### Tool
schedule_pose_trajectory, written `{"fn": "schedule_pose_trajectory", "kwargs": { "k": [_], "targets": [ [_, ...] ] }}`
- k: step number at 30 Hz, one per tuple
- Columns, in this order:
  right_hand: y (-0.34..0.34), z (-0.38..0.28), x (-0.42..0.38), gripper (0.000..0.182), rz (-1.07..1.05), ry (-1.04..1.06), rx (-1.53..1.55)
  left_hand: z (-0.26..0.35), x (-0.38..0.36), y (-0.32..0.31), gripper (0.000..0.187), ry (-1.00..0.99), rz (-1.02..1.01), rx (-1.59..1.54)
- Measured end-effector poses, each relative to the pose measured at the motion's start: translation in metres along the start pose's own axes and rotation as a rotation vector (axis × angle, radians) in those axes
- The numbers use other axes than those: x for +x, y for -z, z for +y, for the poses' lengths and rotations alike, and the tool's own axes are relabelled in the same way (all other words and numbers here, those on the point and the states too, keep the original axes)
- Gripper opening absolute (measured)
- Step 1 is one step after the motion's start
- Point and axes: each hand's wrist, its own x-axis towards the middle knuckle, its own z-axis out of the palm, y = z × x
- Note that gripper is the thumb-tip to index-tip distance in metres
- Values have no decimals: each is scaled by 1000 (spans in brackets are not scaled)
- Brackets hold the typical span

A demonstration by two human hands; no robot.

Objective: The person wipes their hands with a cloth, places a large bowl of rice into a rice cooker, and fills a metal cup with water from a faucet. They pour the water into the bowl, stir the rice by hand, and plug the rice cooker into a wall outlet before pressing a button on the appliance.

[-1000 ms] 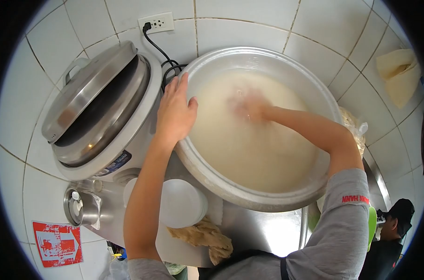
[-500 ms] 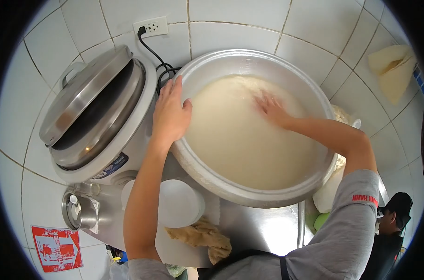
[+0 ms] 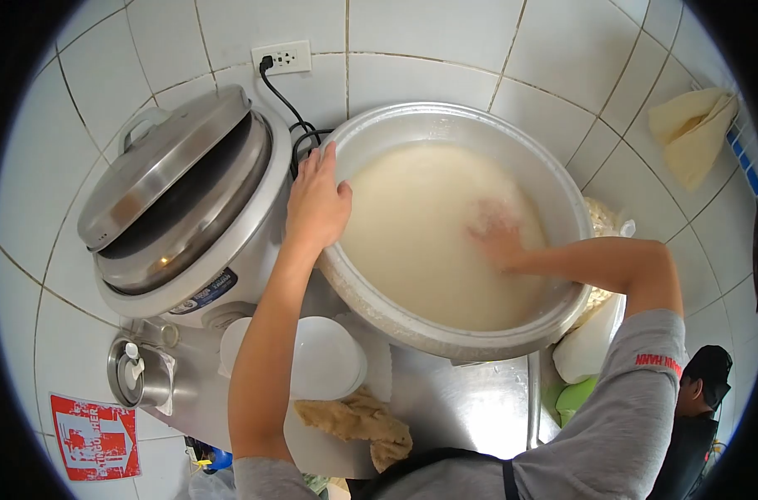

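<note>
A large metal pot (image 3: 446,340) holds cloudy, whitish water (image 3: 412,250). My left hand (image 3: 319,200) grips the pot's left rim, fingers stretched along it and thumb on the inner side. On the right, my right hand (image 3: 497,237) is sunk in the water, wrist near the surface. Its fingers look spread but blurry through the milky liquid. What lies at the bottom of the pot is hidden.
Left of the pot stands a big rice cooker (image 3: 254,258) with its steel lid (image 3: 170,167) tilted. White bowls (image 3: 329,358) and a brown cloth (image 3: 354,425) lie on the steel counter (image 3: 454,400). A co-worker (image 3: 692,417) is at lower right.
My right hand has moved down and slightly right, deeper in the water. The view has shifted a little, and my left hand stays on the rim.
</note>
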Motion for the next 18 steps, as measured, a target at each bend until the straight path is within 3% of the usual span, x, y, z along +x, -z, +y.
{"fn": "schedule_pose_trajectory", "kwargs": {
  "k": [2, 6, 18],
  "targets": [
    [-10, -12, 7, 73, 15, 26, 23, 0, -1, 0, 55, 6, -4, 2],
    [-48, -27, 33, 62, 107, 256, 139, -1, 0, -1, 56, -9, 11, 17],
    [-42, -119, 5, 60, -109, 900, 17, 2, -1, 1, 56, 20, -21, 24]
  ]
}}
